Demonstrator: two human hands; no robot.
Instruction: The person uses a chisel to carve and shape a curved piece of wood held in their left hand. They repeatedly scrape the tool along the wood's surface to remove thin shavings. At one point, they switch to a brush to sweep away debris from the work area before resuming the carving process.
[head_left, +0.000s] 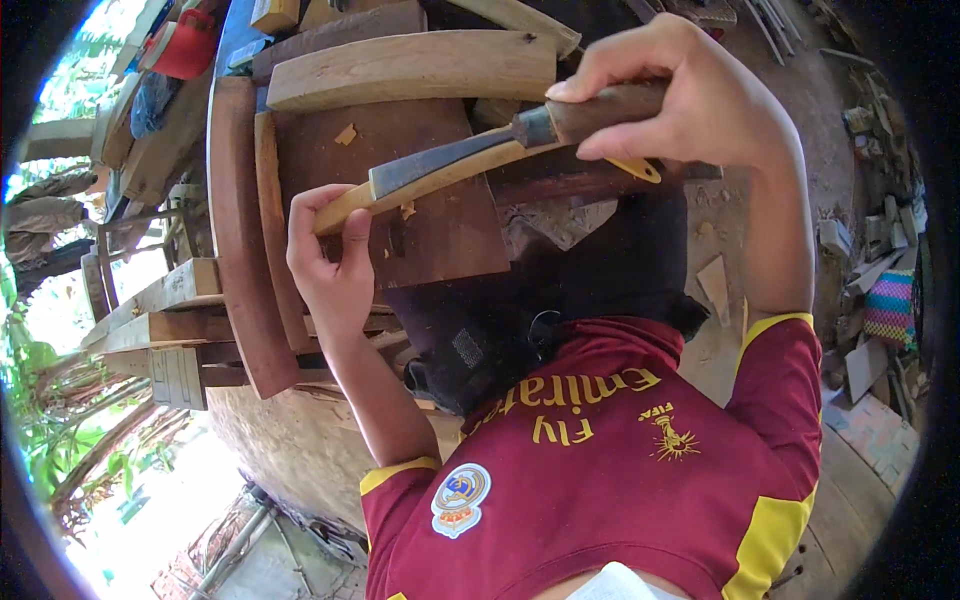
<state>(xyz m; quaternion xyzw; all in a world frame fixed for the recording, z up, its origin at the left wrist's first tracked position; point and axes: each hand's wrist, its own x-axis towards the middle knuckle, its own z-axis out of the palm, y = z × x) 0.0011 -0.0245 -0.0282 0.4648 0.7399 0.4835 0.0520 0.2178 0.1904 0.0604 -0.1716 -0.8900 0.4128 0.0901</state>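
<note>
A chisel-like tool with a dark flat metal blade, a grey metal collar and a worn brown wooden handle [535, 127] is held raised and slightly tilted, its handle in the right hand [695, 90] at the right and farther end, its squared blade tip pointing left and a little nearer. Along the blade's near side runs a slim, pale yellowish wooden strip [455, 178], gently curved, its left end gripped in the left hand [338, 260] just beyond the tip.
</note>
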